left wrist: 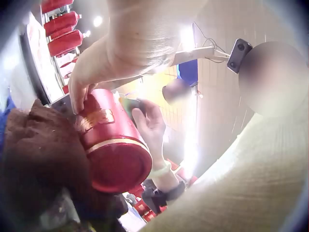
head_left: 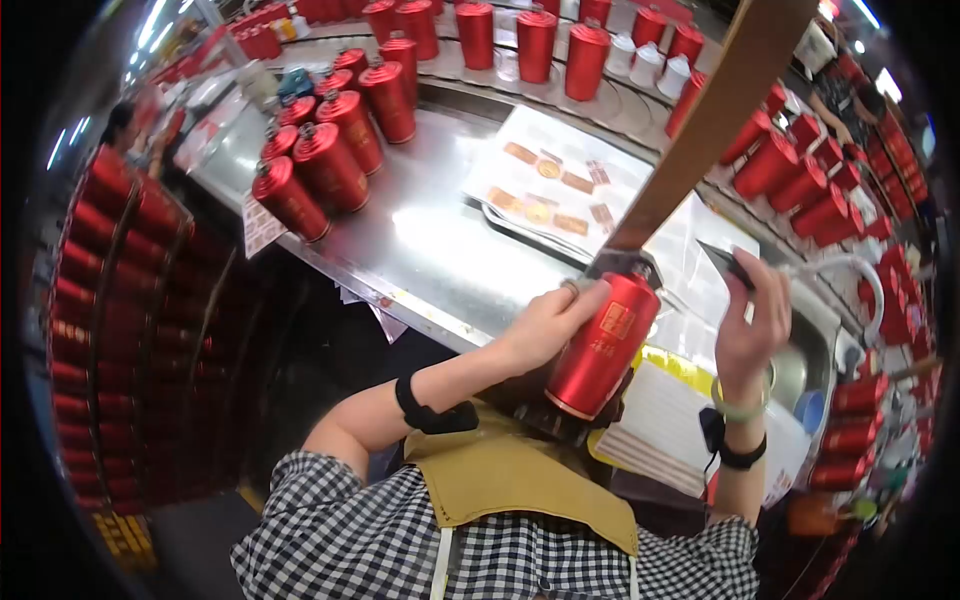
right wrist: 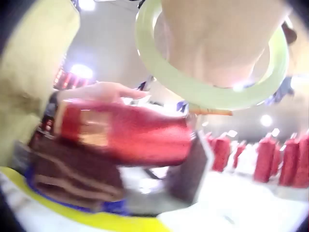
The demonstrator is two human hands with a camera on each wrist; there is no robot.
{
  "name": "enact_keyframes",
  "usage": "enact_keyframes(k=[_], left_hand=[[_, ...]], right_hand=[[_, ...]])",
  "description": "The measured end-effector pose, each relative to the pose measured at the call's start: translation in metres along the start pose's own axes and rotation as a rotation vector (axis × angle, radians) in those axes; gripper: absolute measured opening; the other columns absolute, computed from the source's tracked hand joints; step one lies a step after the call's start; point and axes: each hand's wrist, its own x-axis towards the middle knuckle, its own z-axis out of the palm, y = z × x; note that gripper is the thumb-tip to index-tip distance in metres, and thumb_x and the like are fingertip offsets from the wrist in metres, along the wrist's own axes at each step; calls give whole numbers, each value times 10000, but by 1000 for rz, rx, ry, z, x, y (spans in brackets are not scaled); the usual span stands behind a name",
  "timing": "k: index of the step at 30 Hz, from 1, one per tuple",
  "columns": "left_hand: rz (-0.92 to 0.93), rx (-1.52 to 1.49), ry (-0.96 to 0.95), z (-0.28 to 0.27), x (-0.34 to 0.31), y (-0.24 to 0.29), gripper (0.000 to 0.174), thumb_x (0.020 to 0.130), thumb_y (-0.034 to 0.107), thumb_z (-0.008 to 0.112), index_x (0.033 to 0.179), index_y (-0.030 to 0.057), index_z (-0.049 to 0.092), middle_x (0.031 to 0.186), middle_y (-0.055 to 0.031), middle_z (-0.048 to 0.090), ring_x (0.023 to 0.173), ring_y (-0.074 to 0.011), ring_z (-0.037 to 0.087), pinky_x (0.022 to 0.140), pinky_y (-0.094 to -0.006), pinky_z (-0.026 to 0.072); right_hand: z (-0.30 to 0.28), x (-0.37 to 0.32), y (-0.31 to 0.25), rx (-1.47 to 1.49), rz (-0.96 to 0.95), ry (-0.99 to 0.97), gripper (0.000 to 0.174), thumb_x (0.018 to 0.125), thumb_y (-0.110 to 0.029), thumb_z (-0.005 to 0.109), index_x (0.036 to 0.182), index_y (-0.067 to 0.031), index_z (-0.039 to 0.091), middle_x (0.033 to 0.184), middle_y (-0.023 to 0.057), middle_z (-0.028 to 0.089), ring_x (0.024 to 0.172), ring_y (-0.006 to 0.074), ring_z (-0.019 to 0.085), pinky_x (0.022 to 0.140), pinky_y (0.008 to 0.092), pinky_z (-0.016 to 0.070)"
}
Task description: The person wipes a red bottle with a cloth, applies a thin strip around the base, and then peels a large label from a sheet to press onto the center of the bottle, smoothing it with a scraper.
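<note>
A glossy red bottle (head_left: 598, 355) with a gold emblem lies tilted in front of the person's body, its neck pointing away. The left hand (head_left: 552, 322) grips it near the shoulder, thumb along its upper side. In the left wrist view the bottle's round base (left wrist: 120, 166) faces the camera, beside a dark brown cloth (left wrist: 43, 150). The right wrist view shows the bottle resting over that folded cloth. To the right of the bottle and apart from it, the raised right hand (head_left: 755, 325) pinches a thin dark flat piece (head_left: 722, 262), its exact kind unclear.
Label sheets (head_left: 550, 185) lie on a tray on the metal worktop (head_left: 420, 215). Several red bottles (head_left: 335, 165) stand at the left end. A brown upright bar (head_left: 690, 120) rises beyond the held bottle. A white striped cloth (head_left: 655, 430) and a sink (head_left: 800, 365) are at right.
</note>
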Motion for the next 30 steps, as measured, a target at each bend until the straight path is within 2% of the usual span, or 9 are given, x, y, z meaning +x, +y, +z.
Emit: enact_keyframes(k=[3,9,11,15,17,20,24,27,30], left_hand=[[-197,-214,-220,20,11,4,696,905,549,737,1291,-15,599,1111,-135,704,967,-190,705,832,-330,574],[-383,-454,-302,-9,-10,19,789,815,482,853,1345,-19,552,1187,-133,687,1048,-209,697,954,-358,562],[18,-253,-88,-46,-2,34,818,781,421,895,1366,-13,524,1224,-137,675,1096,-204,679,988,-369,543],[560,248,360,-132,66,71,831,686,315,945,1328,0,520,1266,-129,620,1162,-200,625,1010,-367,518],[564,452,598,-165,97,86,833,644,288,950,1307,4,534,1256,-128,604,1167,-218,614,1028,-356,501],[733,527,744,-232,178,65,856,604,278,948,1303,2,537,1242,-152,607,1159,-268,627,1040,-374,493],[689,874,884,-272,221,68,815,600,297,918,1277,15,565,1167,-188,593,1132,-362,596,1012,-424,501],[428,1358,1019,-280,235,79,806,595,442,903,1239,41,628,1167,-130,620,1150,-295,554,994,-430,448],[374,1513,993,-285,244,98,806,604,548,878,1207,60,662,1095,-83,667,1115,-249,545,953,-412,389]], right_hand=[[-11,11,-22,104,-69,58,297,817,108,731,1086,-10,687,987,121,735,820,306,662,788,384,508],[-29,-4,-15,120,-13,54,316,816,121,729,1102,-1,674,992,137,729,828,305,648,751,374,508],[-38,-22,-2,113,138,17,307,825,133,708,1106,16,665,996,146,708,836,305,634,752,372,504],[-57,-57,9,54,322,-58,283,874,119,661,1144,35,658,1023,147,677,888,285,629,769,367,505],[-61,-80,12,-28,327,-48,288,887,111,647,1162,27,663,1038,149,677,917,271,642,781,360,511],[-65,-106,13,-121,448,-22,281,890,94,650,1161,22,665,1037,148,675,926,275,658,788,362,519],[-69,-120,3,-70,609,-45,270,942,58,638,1208,16,662,1090,123,706,925,223,655,786,323,512],[-71,-118,-2,-125,644,-53,256,942,53,637,1195,19,658,1073,120,701,891,208,634,791,322,505],[-71,-116,5,-83,680,-108,205,941,42,640,1146,26,645,1006,110,674,896,213,635,799,314,497]])
